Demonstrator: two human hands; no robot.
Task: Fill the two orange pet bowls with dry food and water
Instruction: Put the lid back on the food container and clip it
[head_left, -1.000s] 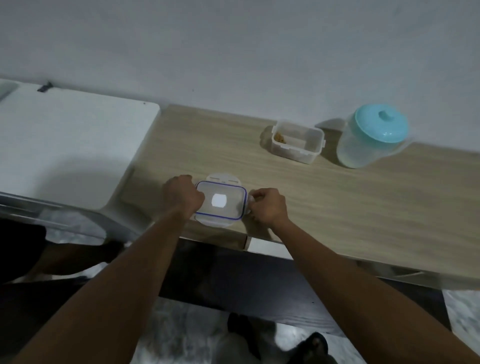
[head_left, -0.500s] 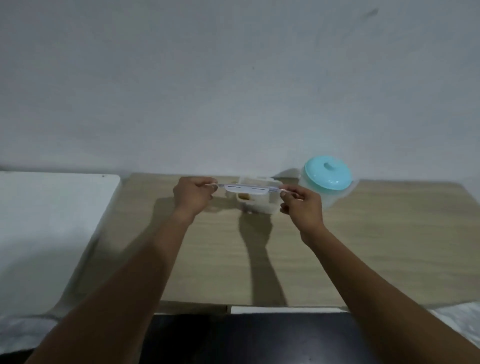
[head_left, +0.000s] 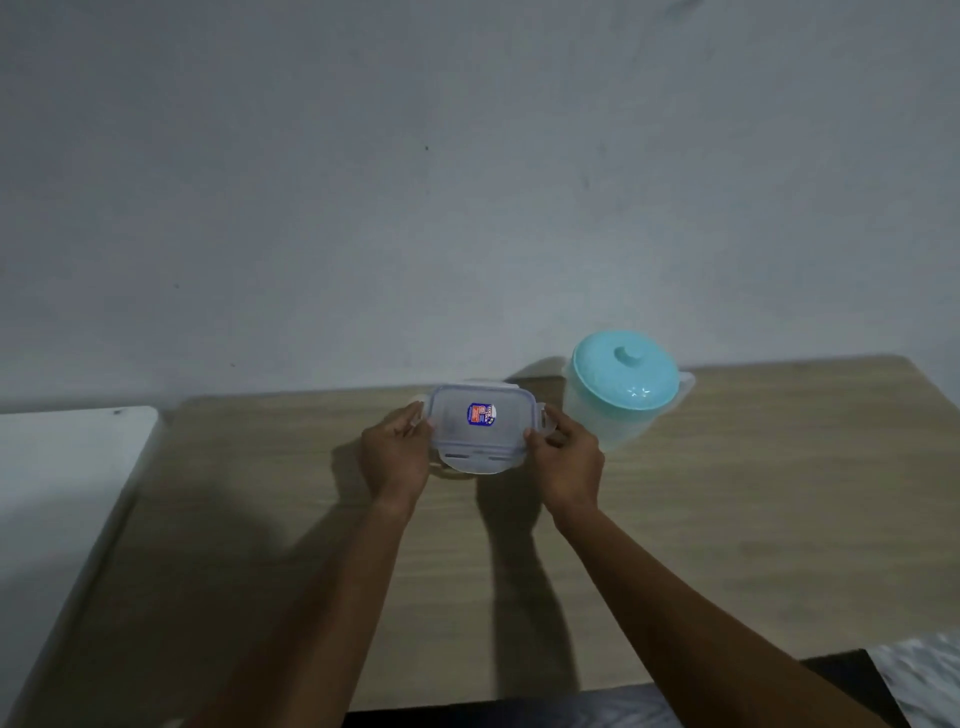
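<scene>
Gripping clear lid (head_left: 480, 423) — left hand (head_left: 395, 457), right hand (head_left: 569, 460) — beside pitcher (head_left: 621, 395).

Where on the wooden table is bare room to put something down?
The wooden table is bare right of the right hand, in front of the pitcher, and left of the left hand, towards the white surface. The back middle is crowded: both hands hold the lid beside the pitcher.

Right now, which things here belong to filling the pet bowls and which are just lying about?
For the job:
- lid, held by left hand and right hand
- jug with a teal top

Just there:
- wooden table
- white surface on the left

No orange bowls in view.
</scene>
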